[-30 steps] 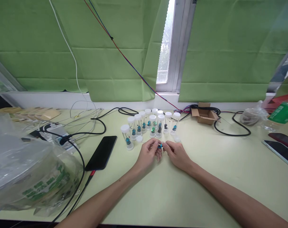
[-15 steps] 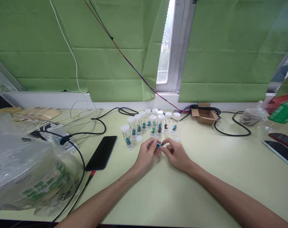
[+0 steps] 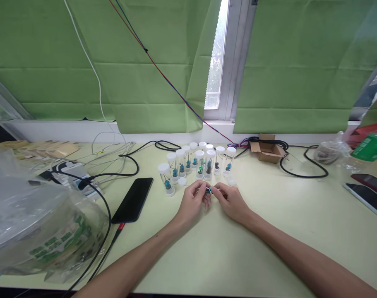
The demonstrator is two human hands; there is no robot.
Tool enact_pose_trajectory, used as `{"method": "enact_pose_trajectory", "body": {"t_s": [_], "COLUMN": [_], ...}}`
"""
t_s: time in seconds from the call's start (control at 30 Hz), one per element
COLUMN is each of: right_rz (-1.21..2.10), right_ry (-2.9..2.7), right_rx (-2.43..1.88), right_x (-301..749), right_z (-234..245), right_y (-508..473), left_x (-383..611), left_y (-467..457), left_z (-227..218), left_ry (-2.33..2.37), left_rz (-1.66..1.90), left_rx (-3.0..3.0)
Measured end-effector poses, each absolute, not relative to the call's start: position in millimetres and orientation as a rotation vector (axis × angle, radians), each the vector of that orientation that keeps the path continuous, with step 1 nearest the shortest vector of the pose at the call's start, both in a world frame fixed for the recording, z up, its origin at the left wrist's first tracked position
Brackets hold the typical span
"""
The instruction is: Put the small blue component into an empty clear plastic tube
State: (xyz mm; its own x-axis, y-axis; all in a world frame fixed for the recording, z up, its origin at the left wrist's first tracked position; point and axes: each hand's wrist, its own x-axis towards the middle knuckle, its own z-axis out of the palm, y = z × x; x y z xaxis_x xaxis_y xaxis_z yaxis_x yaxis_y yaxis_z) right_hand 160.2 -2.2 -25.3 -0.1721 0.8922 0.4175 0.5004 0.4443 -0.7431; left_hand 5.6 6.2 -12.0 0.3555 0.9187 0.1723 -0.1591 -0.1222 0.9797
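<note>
I see a small blue part (image 3: pixel 208 190) pinched between the fingertips of both hands, held just above the table (image 3: pixel 269 248) where the two hands meet. My left hand (image 3: pixel 194 201) curls its thumb and fingers around one end of the part, and my right hand (image 3: pixel 231 199) pinches the other end, so both are closed on it; the part is too small for me to tell its exact form. I judge the step in hand to be fiddling or fitting this part between the fingertips, and the next move calls for a fine, steady grip so it does not slip. Just beyond the hands stands a cluster of clear vials (image 3: pixel 198 164) with white caps, each holding a small blue or green piece, and two loose white caps (image 3: pixel 182 181) lie between the vials and my hands. Left of my left hand lies a black phone (image 3: pixel 133 199) on a cable, and further left a clear plastic bag (image 3: pixel 36 227). Well beyond my right hand sits a small cardboard box (image 3: pixel 268 150).
</note>
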Motion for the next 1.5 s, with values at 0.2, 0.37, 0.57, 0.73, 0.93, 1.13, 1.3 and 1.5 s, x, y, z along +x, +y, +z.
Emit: {"method": "enact_pose_trajectory", "body": {"t_s": [0.2,0.37,0.57,0.73,0.93,1.13,1.3,1.5], "right_rz": [0.606,0.601,0.612,0.573,0.514,0.589,0.607,0.58], "right_ry": [-1.833,-1.848,-1.857,-1.851,-1.847,-1.826,-1.843,-1.848], "right_rx": [-1.132,-1.109,-1.121,-1.128,-1.182,-1.156,-1.115,-1.121], "right_x": [161.0,161.4,161.5,161.4,160.4,160.0,160.2,161.2], "right_z": [-25.6,-26.6,-25.7,-25.9,-26.0,-22.6,-23.7,-25.5], "right_y": [-5.3,-4.6,-4.0,-2.8,-1.4,-5.9,-6.2,-4.5], "left_x": [5.5,5.9,5.7,6.3,7.9,6.9,6.1,6.8], "left_y": [8.0,7.3,7.1,6.1,3.4,5.0,6.5,5.7], "left_z": [-12.0,-11.8,-13.6,-14.1,-11.1,-10.1,-11.1,-10.9], "left_ry": [0.751,0.749,0.752,0.749,0.747,0.741,0.737,0.742], "left_rz": [1.12,1.111,1.098,1.094,1.082,1.116,1.118,1.111], "left_rx": [1.364,1.397,1.437,1.446,1.393,1.341,1.348,1.371]}}
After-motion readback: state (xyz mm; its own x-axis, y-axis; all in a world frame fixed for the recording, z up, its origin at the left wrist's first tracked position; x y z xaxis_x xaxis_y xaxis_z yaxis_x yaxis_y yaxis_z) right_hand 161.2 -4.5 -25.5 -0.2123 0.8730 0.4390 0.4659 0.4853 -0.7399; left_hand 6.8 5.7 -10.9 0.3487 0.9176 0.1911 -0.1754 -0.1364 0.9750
